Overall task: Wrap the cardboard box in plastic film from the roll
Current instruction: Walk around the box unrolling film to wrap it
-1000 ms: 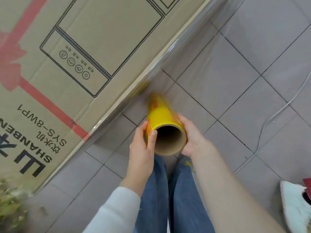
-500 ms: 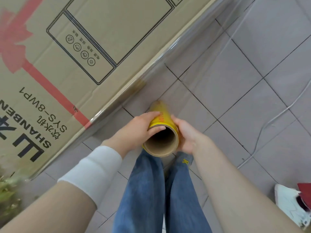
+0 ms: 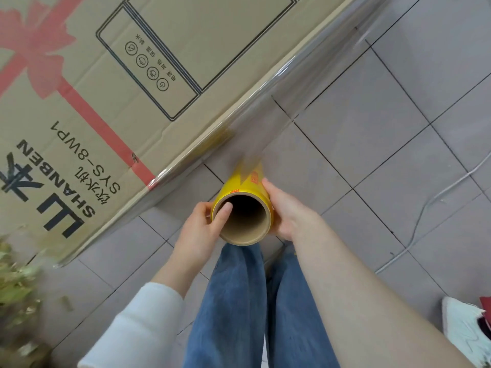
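The cardboard box (image 3: 138,83) fills the upper left of the view, printed face up toward the camera, standing on the grey floor tiles (image 3: 372,144). Plastic film (image 3: 300,102) hugs its long near edge and stretches in a clear sheet down to the yellow roll (image 3: 243,187), held upright just in front of the person's jeans (image 3: 239,301), close beside the box but not touching it.

The left hand (image 3: 196,231) pinches the rim of the cardboard core, thumb hooked inside the mouth, fingers outside. The right hand (image 3: 288,211) cups the other flank, fingers curled round the roll.

The wrap looks to be in progress, with film on this side at least; the far sides are out of view.

Now the dangers. If tension drops, the sheet may sag off that edge and wrinkle or rope up. Pull too hard and thin film may tear at the box corner. A thumb braking the core could jerk the feed. And watch that white cable (image 3: 430,205) and the white shoe (image 3: 467,333) lying to the right: walking round could snag a foot.
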`<state>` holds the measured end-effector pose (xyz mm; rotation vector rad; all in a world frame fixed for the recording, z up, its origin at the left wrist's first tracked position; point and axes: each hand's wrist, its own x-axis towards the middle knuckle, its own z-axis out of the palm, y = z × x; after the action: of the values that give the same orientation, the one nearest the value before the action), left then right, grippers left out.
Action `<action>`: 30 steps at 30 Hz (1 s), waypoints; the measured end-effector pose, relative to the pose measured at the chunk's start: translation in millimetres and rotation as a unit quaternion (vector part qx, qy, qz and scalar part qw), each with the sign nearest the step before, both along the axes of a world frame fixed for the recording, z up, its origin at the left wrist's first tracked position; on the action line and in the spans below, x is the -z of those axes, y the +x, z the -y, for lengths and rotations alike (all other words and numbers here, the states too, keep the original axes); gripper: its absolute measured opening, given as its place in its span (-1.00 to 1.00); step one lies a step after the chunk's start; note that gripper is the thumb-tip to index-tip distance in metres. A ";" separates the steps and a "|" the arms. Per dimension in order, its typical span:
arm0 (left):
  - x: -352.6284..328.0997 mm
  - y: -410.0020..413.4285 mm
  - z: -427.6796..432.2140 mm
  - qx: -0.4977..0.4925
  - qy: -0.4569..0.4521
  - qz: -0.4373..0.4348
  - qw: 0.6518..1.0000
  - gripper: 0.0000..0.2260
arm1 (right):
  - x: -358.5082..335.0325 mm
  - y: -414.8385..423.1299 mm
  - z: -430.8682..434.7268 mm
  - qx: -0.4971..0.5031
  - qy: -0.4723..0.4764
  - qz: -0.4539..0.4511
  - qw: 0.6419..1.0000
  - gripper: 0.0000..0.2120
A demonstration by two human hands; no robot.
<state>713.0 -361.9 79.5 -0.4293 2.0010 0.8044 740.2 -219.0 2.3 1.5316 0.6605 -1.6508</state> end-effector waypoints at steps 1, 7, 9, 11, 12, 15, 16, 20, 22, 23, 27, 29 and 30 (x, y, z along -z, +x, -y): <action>2.2 -6.6 4.9 0.035 -0.009 0.002 0.999 -0.55 | 0.4 -1.1 4.2 -0.003 -0.005 0.002 1.000 -0.42; 11.8 -37.4 22.6 0.117 0.123 0.017 0.985 -0.36 | 1.8 -0.7 19.5 0.018 -0.044 0.018 0.999 -0.42; 12.8 -35.9 25.8 0.097 0.121 -0.012 0.988 -0.54 | -0.7 -5.9 20.1 0.006 -0.039 0.016 0.999 -0.44; 12.1 -29.5 30.3 0.060 0.114 -0.037 0.991 -0.65 | -3.8 -11.6 23.9 -0.024 -0.034 0.014 0.999 -0.44; 12.2 -25.8 32.8 0.046 0.110 -0.044 0.992 -0.68 | -4.9 -14.8 26.1 -0.041 -0.032 0.014 0.999 -0.44; 12.3 -18.7 39.5 -0.012 0.099 -0.059 0.993 -0.71 | -7.3 -24.0 33.7 -0.073 -0.029 0.019 0.997 -0.47; 13.2 -18.4 40.9 -0.037 0.097 -0.065 0.992 -0.73 | -7.4 -28.1 35.5 -0.081 -0.027 0.020 0.996 -0.49; 15.9 -18.1 42.4 -0.117 0.074 -0.099 0.985 -0.73 | -2.9 -42.5 41.7 -0.133 -0.026 -0.005 0.991 -0.59; 18.2 -15.8 43.4 -0.146 0.067 -0.116 0.980 -0.70 | -1.5 -47.2 44.3 -0.152 -0.033 -0.009 0.988 -0.61; 19.9 -13.7 43.8 -0.156 0.064 -0.124 0.978 -0.69 | -0.5 -48.7 45.6 -0.157 -0.039 -0.008 0.987 -0.62; 26.2 -4.1 39.6 -0.233 0.014 -0.174 0.957 -0.68 | 4.3 -53.8 49.1 -0.162 -0.064 -0.026 0.984 -0.61; 31.6 0.9 34.2 -0.293 -0.003 -0.204 0.934 -0.71 | 7.0 -57.2 51.5 -0.159 -0.085 -0.053 0.982 -0.62; 34.3 2.3 30.7 -0.313 -0.012 -0.219 0.924 -0.73 | 7.6 -59.8 52.3 -0.161 -0.096 -0.067 0.980 -0.63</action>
<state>715.3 -392.5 45.2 -1.0085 2.3079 1.3649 680.4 -271.3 -5.3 1.1189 0.7522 -1.5287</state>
